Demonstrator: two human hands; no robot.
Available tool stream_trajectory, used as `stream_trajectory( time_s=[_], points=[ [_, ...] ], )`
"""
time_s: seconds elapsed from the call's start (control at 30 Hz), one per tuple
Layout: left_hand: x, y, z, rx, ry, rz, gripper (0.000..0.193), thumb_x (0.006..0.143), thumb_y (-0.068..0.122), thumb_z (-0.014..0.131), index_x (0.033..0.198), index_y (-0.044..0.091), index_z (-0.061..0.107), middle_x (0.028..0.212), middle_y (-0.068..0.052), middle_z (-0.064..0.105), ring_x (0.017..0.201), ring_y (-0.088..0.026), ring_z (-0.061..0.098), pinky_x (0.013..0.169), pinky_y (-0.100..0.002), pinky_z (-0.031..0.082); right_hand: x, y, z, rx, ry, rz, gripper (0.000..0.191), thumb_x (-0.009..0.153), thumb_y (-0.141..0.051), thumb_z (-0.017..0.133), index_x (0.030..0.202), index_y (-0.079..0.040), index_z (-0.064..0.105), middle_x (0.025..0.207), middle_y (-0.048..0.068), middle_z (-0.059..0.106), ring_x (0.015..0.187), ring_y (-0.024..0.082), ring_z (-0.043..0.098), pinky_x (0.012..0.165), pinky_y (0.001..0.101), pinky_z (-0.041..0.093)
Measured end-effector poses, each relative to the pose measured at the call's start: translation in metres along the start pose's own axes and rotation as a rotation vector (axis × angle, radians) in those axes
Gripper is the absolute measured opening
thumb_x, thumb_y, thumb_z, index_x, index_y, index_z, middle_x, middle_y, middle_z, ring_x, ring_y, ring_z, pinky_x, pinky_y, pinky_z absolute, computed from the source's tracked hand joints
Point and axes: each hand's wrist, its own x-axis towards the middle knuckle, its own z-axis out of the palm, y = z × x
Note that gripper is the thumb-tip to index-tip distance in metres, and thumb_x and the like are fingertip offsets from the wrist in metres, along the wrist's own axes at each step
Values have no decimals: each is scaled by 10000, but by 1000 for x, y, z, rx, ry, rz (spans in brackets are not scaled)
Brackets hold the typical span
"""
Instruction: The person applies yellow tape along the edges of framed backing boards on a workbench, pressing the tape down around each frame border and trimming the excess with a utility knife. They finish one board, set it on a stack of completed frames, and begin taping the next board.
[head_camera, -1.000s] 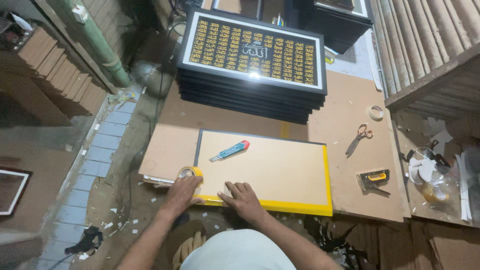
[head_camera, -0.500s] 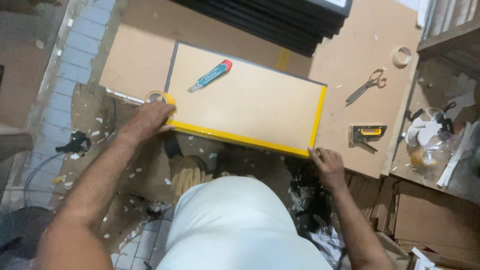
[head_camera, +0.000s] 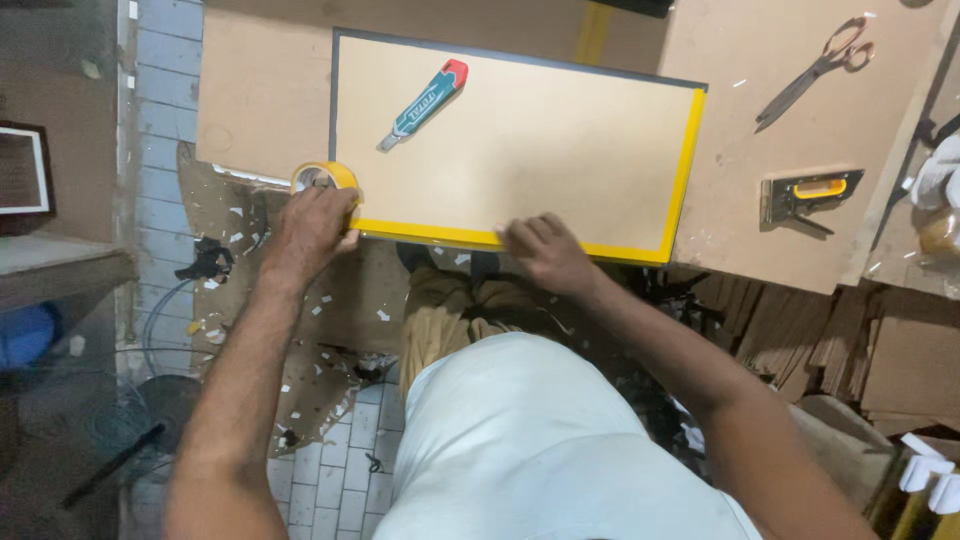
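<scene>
A tan backing board (head_camera: 540, 140) lies face down on the workbench, with yellow tape along its near and right edges and a dark left edge. My left hand (head_camera: 312, 228) grips a roll of yellow tape (head_camera: 322, 176) at the board's near left corner. My right hand (head_camera: 545, 250) presses flat on the taped near edge, a little right of the middle. A teal utility knife with a red end (head_camera: 425, 103) rests on the board's upper left part, apart from both hands.
Scissors (head_camera: 812, 72) and a yellow-and-black staple gun (head_camera: 808, 192) lie on the brown bench (head_camera: 740, 230) to the right. A small framed picture (head_camera: 22, 172) sits on a shelf at left. Paper scraps and cables litter the tiled floor (head_camera: 330, 470) below.
My right hand slid left along the near edge from the right corner to near the middle. The view moved closer; my left hand stays on the tape roll.
</scene>
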Motion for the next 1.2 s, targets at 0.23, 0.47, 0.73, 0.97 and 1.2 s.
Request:
stream_trajectory(
  time_s=[0.23,0.47,0.73,0.97,1.2],
  points=[
    [5,16,4,67,-55,-55,636,678,144,897,1235,66,602,1051,-122,665,983,-339,630,898,-468,518,138,-53,13,-65,55,-128,403,763,-270,662,1016,37,725,1163,120,609,961,223,582,795,356,450],
    [6,18,12,89,-83,-109,610,727,151,894,1254,61,601,1106,-134,673,1067,-343,635,931,-470,523,72,-25,10,-141,106,-40,439,900,-237,664,1260,12,680,1139,85,597,936,173,555,798,321,426],
    [-2,0,24,72,-79,-106,604,720,174,900,1239,70,610,1101,-109,688,1076,-324,644,945,-457,532,-148,60,-55,-284,-140,167,335,961,-162,703,1281,-65,699,1152,78,659,991,202,630,886,381,501],
    [-3,0,28,105,-133,-128,579,735,195,898,1230,67,626,1111,-118,695,1078,-333,653,933,-462,535,-196,77,-58,-120,-80,315,291,982,-83,714,1266,-19,693,1193,103,652,1061,244,629,887,397,498],
    [1,4,28,63,-52,-65,611,722,177,901,1242,35,613,1113,-151,693,1088,-349,643,956,-466,528,-169,71,-58,-183,-94,226,303,941,-149,686,1221,-36,713,1188,101,663,1108,240,637,985,427,486]
  ],
)
